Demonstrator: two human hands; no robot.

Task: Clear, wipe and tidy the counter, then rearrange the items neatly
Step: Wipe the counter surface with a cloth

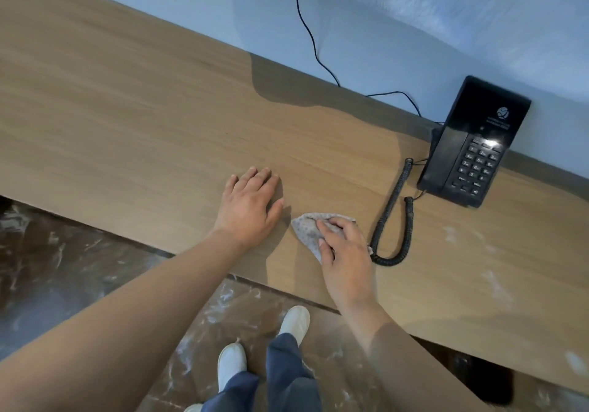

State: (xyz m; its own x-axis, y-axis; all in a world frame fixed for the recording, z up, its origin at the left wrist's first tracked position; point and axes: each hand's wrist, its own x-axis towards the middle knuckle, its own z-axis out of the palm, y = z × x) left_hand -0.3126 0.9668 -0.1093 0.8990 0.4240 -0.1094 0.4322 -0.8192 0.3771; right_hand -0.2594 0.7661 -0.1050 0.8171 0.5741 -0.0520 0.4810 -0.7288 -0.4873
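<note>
A long light-brown wooden counter [127, 109] runs across the view from ten o'clock to four o'clock, backed by a pale blue-white wall [382, 29]. The left hand [250, 207] lies flat on the wood near the middle, palm down, fingers straight and close together, holding nothing. Just beside it, at four o'clock from it, the right hand [345, 252] rests on a small crumpled grey dotted cloth [306, 228], its fingers bent over the fabric and holding it against the counter near the front edge. A corner of the cloth sticks out toward the left hand without touching it.

At two o'clock from the right hand a black push-button desk telephone [475, 144] sits against the wall. Its black coiled cord [387, 217] loops down over the wood and curves just beside the cloth. A thin black cable [310, 35] climbs the wall from behind the telephone toward twelve o'clock. Faint whitish smears [451, 233] mark the wood at three o'clock. Below the counter's edge are dark brown marbled floor [47, 268], white slippers [294, 321] and blue trousers [287, 379].
</note>
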